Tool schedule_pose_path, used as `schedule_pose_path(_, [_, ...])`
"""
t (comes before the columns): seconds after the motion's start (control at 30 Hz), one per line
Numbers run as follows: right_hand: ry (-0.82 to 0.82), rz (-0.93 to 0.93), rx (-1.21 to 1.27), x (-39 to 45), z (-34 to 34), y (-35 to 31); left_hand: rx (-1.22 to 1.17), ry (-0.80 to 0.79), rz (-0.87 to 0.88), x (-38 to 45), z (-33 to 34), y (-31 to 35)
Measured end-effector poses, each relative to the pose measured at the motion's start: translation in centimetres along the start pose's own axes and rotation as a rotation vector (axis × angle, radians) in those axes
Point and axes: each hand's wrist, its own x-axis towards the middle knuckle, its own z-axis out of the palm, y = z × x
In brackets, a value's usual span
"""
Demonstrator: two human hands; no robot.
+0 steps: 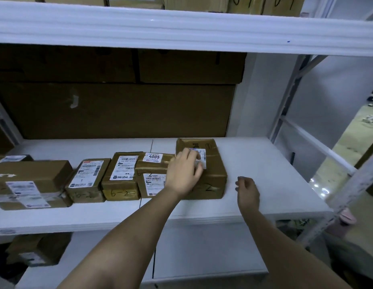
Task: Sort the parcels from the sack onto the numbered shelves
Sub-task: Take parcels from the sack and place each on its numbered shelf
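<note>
Nearest, my two bare forearms reach in over the front edge of the white shelf [275,170]. My right hand [247,189] hovers above bare shelf just right of the row, fingers loosely curled, holding nothing. My left hand [184,171] lies on top of the rightmost parcel [210,174], fingers spread flat over its white label; that grip is open and pressing, not clamped.

The parcel sits on the shelf at the right end of the row, touching the stacked pair [155,174] to its left, the upper of which is tagged 4005. A scrawl on its near face is partly hidden by my wrist.

Step in hand, as I judge it: seating this parcel. To do it well, push it square against its neighbour with the flat palm, keep the label up and its near face level with the others.

Further left stand three more taped boxes [87,180], two marked 6-2. Behind the row large brown cartons [119,109] fill the back. The upper shelf [181,30] carries more cartons.
</note>
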Motion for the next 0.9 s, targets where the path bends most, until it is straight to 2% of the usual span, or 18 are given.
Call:
schedule_pose_path(0.13, [-0.044, 0.028, -0.010, -1.5, -3.3, 2.8, -0.066, -0.153, 0.058, -2.0, 2.3, 3.7])
schedule_pose_path(0.37, [-0.013, 0.093, -0.048, -1.0, -12.8, 8.2, 0.007, -0.586, 0.116, -6.0, 8.2, 13.2])
schedule_pose_path(0.53, [-0.054, 0.216, -0.126, 0.1, -21.8, 13.7, 0.000, -0.898, 0.023, -8.7, 12.4, 21.8])
schedule_pose_path(0.67, [-0.077, 0.294, -0.172, 1.2, -29.8, 19.0, 0.038, -1.220, -0.058, -11.5, 16.1, 28.9])
schedule_pose_path(0.8, [-0.085, 0.444, -0.173, 1.7, -37.2, 23.3, 0.056, -1.347, -0.041, -14.4, 19.3, 35.3])
schedule_pose_path(0.9, [-0.087, 0.478, -0.218, 2.1, -41.8, 25.4, 0.068, -1.401, 0.001, -15.5, 21.1, 39.9])
